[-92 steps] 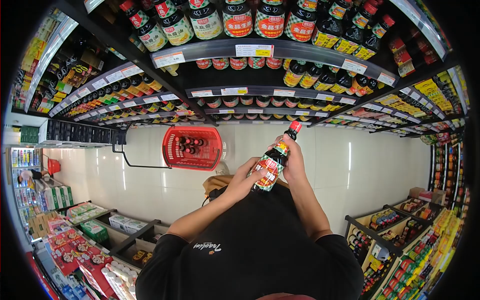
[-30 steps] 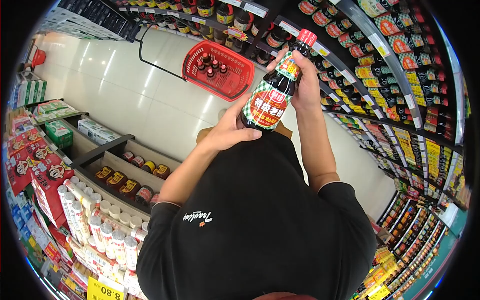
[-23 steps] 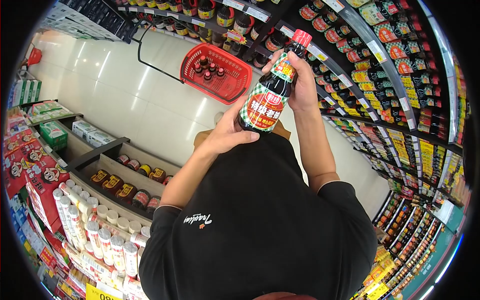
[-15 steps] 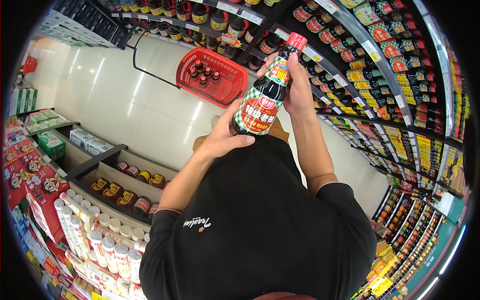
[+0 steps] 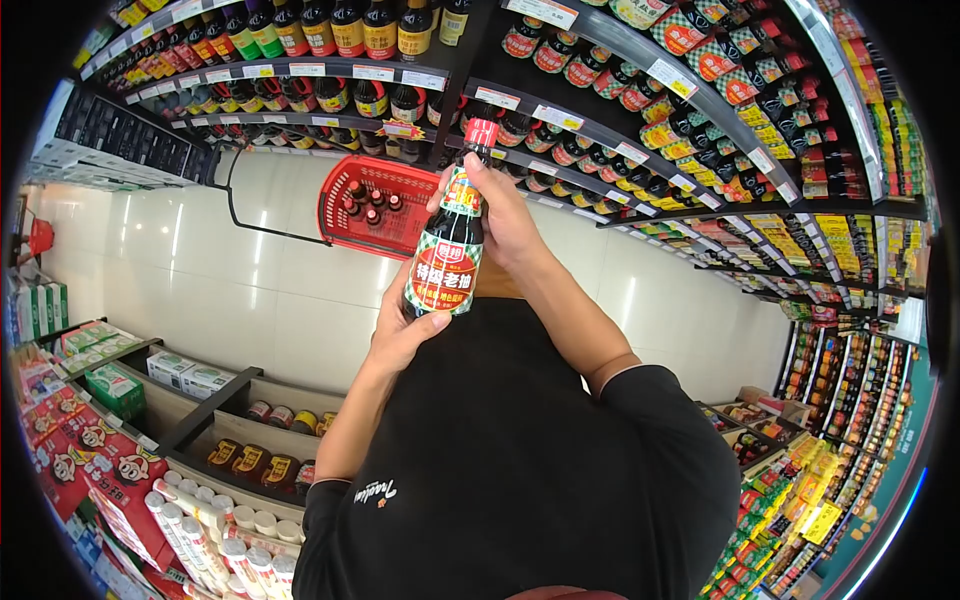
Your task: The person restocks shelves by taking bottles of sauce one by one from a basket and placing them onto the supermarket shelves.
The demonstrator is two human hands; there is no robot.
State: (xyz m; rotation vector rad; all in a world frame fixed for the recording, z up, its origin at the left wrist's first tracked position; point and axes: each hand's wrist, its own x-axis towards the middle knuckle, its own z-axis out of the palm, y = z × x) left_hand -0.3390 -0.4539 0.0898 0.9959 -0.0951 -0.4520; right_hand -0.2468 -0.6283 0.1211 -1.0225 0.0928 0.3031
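A dark soy sauce bottle [image 5: 450, 268] with a red cap and a red, green-checked label is held in front of my chest, its label toward me. My left hand [image 5: 396, 328] is closed around its lower part, with the thumb across the base of the label. Higher up, my right hand [image 5: 506, 214] grips the neck, thumb just below the cap. Beyond the bottle, a red shopping basket [image 5: 345, 232] is on the floor, holding several red-capped bottles [image 5: 373, 214].
Shelves of sauce bottles [image 5: 345, 32] rise ahead, and more bottles line the shelving [image 5: 690, 135] to the right. A low shelf with jars [image 5: 250, 460] stands at my left, near white cylindrical packages [image 5: 190, 535]. The basket's black handle [image 5: 232, 205] extends leftward over the tiled floor [image 5: 290, 305].
The view has tilted up, showing more of the shelves ahead. The bottle and both hands appear farther left and slightly lower, with the bottle straighter in view. Both hands keep their hold.
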